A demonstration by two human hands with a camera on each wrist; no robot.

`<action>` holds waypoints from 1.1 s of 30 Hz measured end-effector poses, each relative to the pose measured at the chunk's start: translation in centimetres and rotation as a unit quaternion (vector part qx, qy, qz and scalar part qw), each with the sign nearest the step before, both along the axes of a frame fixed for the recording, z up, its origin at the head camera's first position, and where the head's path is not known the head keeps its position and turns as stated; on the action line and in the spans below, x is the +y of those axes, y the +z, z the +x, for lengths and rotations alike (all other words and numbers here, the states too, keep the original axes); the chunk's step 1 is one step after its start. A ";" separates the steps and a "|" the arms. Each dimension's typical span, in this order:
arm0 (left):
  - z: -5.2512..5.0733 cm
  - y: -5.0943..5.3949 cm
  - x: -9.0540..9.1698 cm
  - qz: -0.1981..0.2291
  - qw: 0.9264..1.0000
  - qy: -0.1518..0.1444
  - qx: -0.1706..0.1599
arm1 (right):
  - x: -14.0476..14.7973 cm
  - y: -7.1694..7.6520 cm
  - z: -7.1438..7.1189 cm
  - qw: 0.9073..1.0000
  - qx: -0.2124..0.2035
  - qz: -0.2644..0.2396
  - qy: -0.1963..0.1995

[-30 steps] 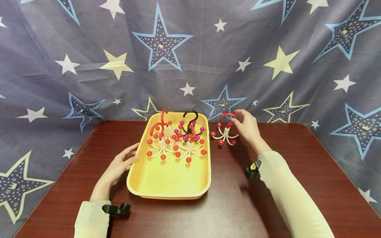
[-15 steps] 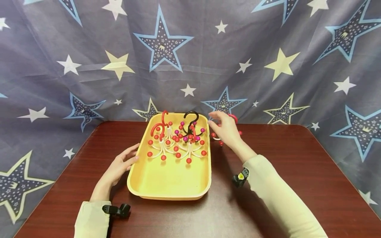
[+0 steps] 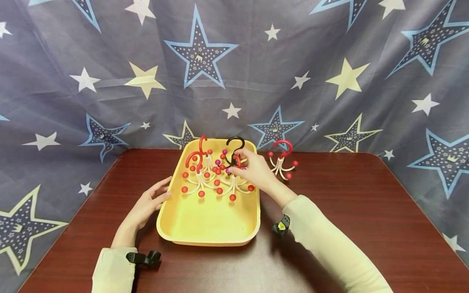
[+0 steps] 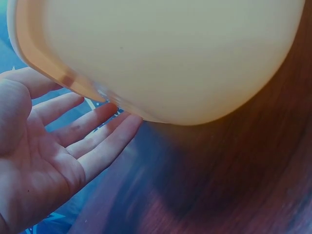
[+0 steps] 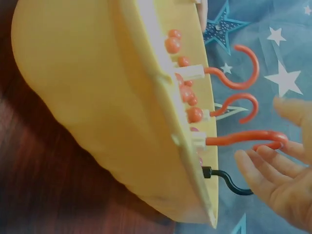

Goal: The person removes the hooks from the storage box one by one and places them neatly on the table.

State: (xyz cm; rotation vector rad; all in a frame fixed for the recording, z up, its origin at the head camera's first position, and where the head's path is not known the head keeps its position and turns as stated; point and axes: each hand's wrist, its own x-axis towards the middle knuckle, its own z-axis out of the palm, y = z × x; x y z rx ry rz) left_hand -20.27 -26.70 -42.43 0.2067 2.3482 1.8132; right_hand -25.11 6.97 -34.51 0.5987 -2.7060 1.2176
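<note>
The right hand (image 3: 257, 169) reaches over the right rim of the tray, its thumb and fingers spread around a curved red plastic hook (image 5: 234, 140) rather than squeezed together. The hook's bend lies in the gap between thumb and fingers; whether any fingertip touches it is hard to tell.

Below this hand stands the hook's hanger, a white plastic stem with curved arms ending in red balls (image 3: 233, 184), upright at the right of the tray. Just beyond it is a black plastic hanger with purple balls (image 3: 243, 143), partly hidden by the hand. To the left stand two more red-hooked white hangers, one nearer (image 3: 199, 178) and one farther (image 3: 208, 160).

All four are in the far half of a yellow rectangular plastic tray with rounded corners (image 3: 205, 217). The left hand (image 3: 146, 203) touches its left outer side with extended fingers.

Just right of the tray, another red-hooked white hanger (image 3: 280, 162) stands on the reddish-brown wooden table (image 3: 348, 203). At the far side hangs a grey-blue star-patterned cloth (image 3: 253, 44).
</note>
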 end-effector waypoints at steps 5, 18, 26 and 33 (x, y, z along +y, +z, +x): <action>0.0 -0.1 0.0 0.002 1.000 0.002 -0.002 | -0.5 -0.1 0.2 1.000 0.019 0.015 -0.006; 0.0 -0.1 -0.1 0.002 1.000 0.003 0.004 | -0.1 0.3 -0.2 0.998 0.054 0.016 0.002; 0.1 -0.1 -0.1 -0.004 1.000 0.001 0.001 | 0.9 1.8 0.2 0.997 0.073 0.010 0.008; 0.0 0.1 0.1 0.002 1.000 0.000 -0.001 | 2.3 3.5 0.7 0.993 0.118 0.018 0.007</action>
